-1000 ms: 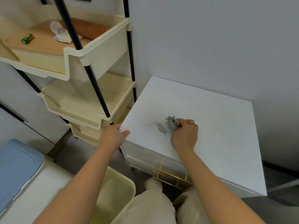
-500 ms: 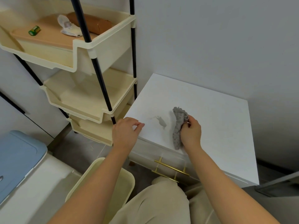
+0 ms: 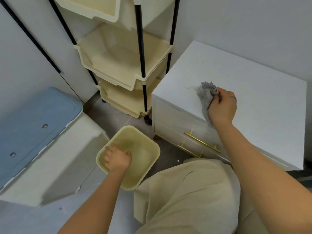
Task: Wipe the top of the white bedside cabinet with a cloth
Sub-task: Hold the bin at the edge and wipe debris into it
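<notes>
No readable brand, label or writing anywhere. Right hand [image 3: 222,107] closed around a crumpled grey cloth [image 3: 206,97], pressing it onto the top of the white bedside cabinet [image 3: 263,105] near its front edge. Left hand [image 3: 118,158] curled over the rim of a cream plastic bin [image 3: 148,163] on the grey floor [image 3: 116,115], just left of the cabinet's gold drawer handles [image 3: 202,141]. Behind, a cream tiered rack [image 3: 121,65] on black poles against a pale wall. Far left, a white container with a blue lid [image 3: 33,122].
</notes>
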